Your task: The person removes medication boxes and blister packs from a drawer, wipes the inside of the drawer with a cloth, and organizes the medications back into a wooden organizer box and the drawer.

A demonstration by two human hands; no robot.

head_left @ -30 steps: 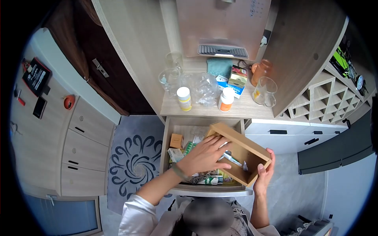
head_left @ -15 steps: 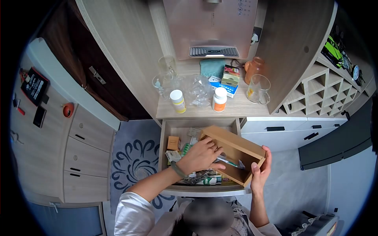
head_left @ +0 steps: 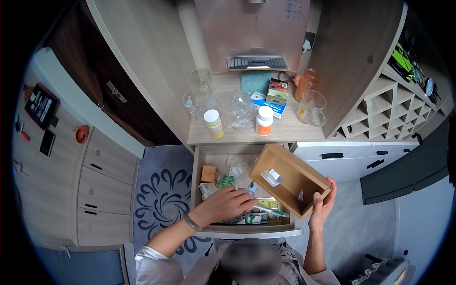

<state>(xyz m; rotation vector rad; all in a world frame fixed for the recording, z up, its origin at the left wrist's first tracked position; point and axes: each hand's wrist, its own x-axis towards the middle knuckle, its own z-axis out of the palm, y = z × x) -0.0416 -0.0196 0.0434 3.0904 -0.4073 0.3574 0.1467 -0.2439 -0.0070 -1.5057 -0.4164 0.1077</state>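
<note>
An open cardboard box [head_left: 304, 172] is tilted over the right side of the open drawer [head_left: 218, 151], with my right hand [head_left: 321, 205] gripping its near right corner. Inside the box lie a small clear packet [head_left: 272, 177] and another small piece. My left hand [head_left: 225, 205] is over the drawer, its fingers closed on a thin toothbrush-like stick [head_left: 270, 210] in clear wrapping. In the drawer are a small orange-brown box [head_left: 209, 174], green blister packs [head_left: 227, 181] and other small packages, some hidden under my left hand.
On the counter [head_left: 242, 136] above the drawer stand two white bottles [head_left: 264, 120], a glass mug [head_left: 311, 108], crumpled clear plastic [head_left: 237, 110], small boxes [head_left: 277, 91] and an orange jug [head_left: 307, 84]. A dispenser [head_left: 254, 35] rises behind them.
My left hand has come out of the cardboard box with the thin stick and moved down and left over the drawer. The box has shifted slightly right, uncovering more of the drawer.
</note>
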